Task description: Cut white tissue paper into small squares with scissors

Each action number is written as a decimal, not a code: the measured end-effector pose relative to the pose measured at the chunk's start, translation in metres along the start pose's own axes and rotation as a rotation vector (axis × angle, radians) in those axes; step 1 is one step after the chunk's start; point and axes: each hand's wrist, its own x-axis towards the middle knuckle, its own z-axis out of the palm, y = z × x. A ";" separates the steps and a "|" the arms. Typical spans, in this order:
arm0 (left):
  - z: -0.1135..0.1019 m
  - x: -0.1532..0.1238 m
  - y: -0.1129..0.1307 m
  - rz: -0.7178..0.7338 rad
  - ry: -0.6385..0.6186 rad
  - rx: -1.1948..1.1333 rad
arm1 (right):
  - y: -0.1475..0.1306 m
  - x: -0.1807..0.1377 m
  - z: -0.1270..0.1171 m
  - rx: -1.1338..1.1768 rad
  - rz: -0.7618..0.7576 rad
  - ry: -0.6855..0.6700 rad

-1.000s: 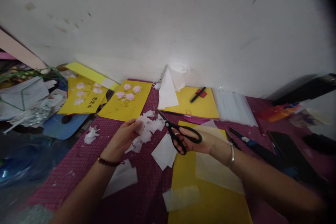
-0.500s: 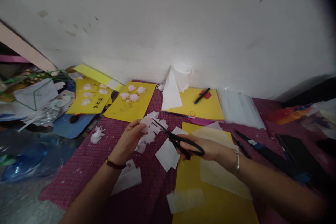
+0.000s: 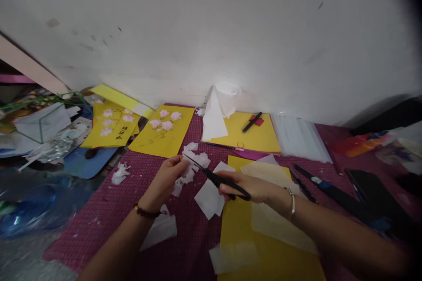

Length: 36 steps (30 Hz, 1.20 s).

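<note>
My right hand [image 3: 245, 185] grips a pair of black scissors [image 3: 214, 178], its fingers in the handles. The blades look closed and point left, their tips by my left fingertips. With thumb and fingers pinched, my left hand [image 3: 166, 180] holds a small piece of thin white paper, mostly hidden by the fingers. Just beyond, cut white paper pieces [image 3: 200, 160] lie in a loose heap on the red checked cloth [image 3: 95, 210]. White paper squares [image 3: 207, 199] rest under the scissors. A folded white sheet [image 3: 163, 230] lies beneath my left wrist.
Two yellow cards with pink paper flowers [image 3: 166, 126] lie at the back left. A white paper roll [image 3: 227, 96] stands against the wall. To the right are a yellow sheet [image 3: 237, 228], a dark blue-black tool [image 3: 329, 189] and clear plastic strips [image 3: 296, 138]. Crumpled scraps [image 3: 120, 173] sit at left.
The scissors' blades have closed, and their handles have come together. My left fingers now cover most of the paper piece that showed before. The view has shifted slightly.
</note>
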 end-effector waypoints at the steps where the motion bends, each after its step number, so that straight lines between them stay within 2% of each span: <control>1: 0.001 0.001 0.001 0.003 0.011 -0.018 | 0.002 0.001 0.000 0.031 -0.001 0.006; 5: -0.001 0.005 0.009 0.064 0.133 -0.123 | 0.017 0.004 0.004 0.355 0.057 0.054; 7: -0.003 0.006 0.012 0.087 0.182 -0.170 | 0.024 0.004 0.006 0.412 0.080 0.034; 11: -0.004 0.003 0.013 0.050 0.167 -0.180 | 0.027 0.002 0.006 0.253 0.008 0.003; 20: 0.001 -0.004 0.003 -0.048 0.016 -0.096 | -0.006 0.001 0.008 0.006 0.035 0.049; 22: 0.004 -0.006 0.005 -0.029 0.031 -0.102 | 0.001 0.004 0.008 0.079 0.032 0.047; 26: 0.006 -0.008 0.014 0.116 0.178 -0.202 | 0.022 0.010 0.006 0.379 0.061 0.016; 28: 0.002 -0.006 0.021 0.145 0.209 -0.261 | 0.029 0.012 0.003 0.472 0.083 -0.011; 31: -0.008 0.002 0.032 0.071 0.110 -0.271 | 0.030 0.012 0.000 0.507 0.092 -0.042; 36: -0.019 0.022 0.047 -0.026 -0.239 -0.124 | 0.028 0.010 -0.002 0.466 0.065 -0.068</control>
